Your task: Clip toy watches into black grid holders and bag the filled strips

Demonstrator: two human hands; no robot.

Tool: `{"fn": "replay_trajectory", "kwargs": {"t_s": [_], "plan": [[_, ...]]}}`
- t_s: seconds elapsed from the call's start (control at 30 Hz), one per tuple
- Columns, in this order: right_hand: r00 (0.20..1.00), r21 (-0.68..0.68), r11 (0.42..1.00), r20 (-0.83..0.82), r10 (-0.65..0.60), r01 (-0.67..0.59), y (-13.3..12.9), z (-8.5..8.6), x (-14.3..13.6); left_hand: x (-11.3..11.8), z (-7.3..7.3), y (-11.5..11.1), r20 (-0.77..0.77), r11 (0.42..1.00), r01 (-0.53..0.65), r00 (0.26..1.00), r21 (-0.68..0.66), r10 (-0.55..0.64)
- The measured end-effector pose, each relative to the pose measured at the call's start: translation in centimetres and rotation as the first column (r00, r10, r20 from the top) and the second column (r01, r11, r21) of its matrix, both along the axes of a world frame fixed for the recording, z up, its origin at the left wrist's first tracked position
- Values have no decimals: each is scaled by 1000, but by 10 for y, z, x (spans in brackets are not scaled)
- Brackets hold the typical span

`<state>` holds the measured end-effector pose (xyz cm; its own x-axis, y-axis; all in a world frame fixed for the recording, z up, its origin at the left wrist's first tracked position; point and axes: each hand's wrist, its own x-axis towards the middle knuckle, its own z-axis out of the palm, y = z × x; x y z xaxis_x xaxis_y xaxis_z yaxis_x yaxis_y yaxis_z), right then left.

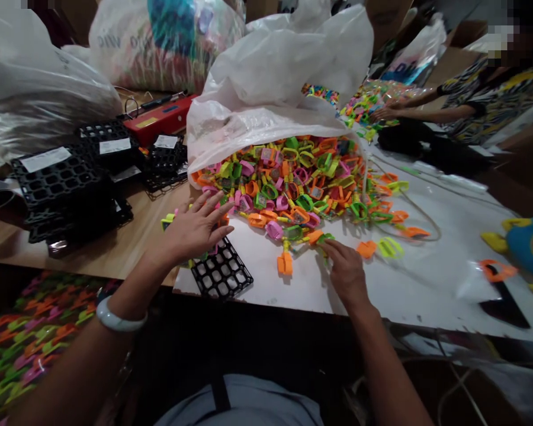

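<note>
My left hand [194,232] is open, fingers spread, palm down over the far part of a black grid tray [224,275]. Colourful plastic pieces show around that hand, partly hidden beneath it. My right hand [349,275] is closed, its fingertips pinching a green plastic piece [326,238] at the near edge of the heap. The heap of small plastic toy pieces [293,177], in orange, green, pink and yellow, spills from the mouth of a large white plastic bag [266,112]. One orange piece [285,264] lies between my hands.
Stacked black grid trays [57,177] with white labels stand at left near a red device [160,121]. More pieces fill a container [39,337] below the table at lower left. A blue and yellow toy [526,248] sits at right. Another person's hands [386,111] work at a farther heap.
</note>
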<state>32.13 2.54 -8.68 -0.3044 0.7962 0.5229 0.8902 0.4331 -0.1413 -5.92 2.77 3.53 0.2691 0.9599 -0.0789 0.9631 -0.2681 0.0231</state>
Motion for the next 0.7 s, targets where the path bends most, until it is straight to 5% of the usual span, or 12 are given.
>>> {"fn": "replay_trajectory", "kwargs": {"t_s": [0.1, 0.27, 0.4, 0.5, 0.6, 0.7], "plan": [[996, 13, 1000, 86, -27, 26, 2, 17, -17, 1, 2, 2, 9, 1000, -6, 1000, -12, 6], [974, -98, 978, 117, 193, -182, 14, 21, -74, -1, 0, 5, 13, 1000, -7, 1000, 6, 7], [957, -142, 956, -181, 229, -256, 20, 14, -91, -4, 7, -1, -31, 998, 67, 997, 14, -66], [849, -223, 929, -508, 147, -295, 13, 12, -108, -4, 7, -5, -4, 998, 64, 998, -15, -64], [658, -425, 797, -752, -46, -430, 2, 10, -145, -2, 2, -7, 24, 1000, 26, 999, -14, -26], [517, -465, 642, -847, -123, -609, -1, 6, -189, -2, -1, -7, 49, 999, 33, 998, 9, -33]]}}
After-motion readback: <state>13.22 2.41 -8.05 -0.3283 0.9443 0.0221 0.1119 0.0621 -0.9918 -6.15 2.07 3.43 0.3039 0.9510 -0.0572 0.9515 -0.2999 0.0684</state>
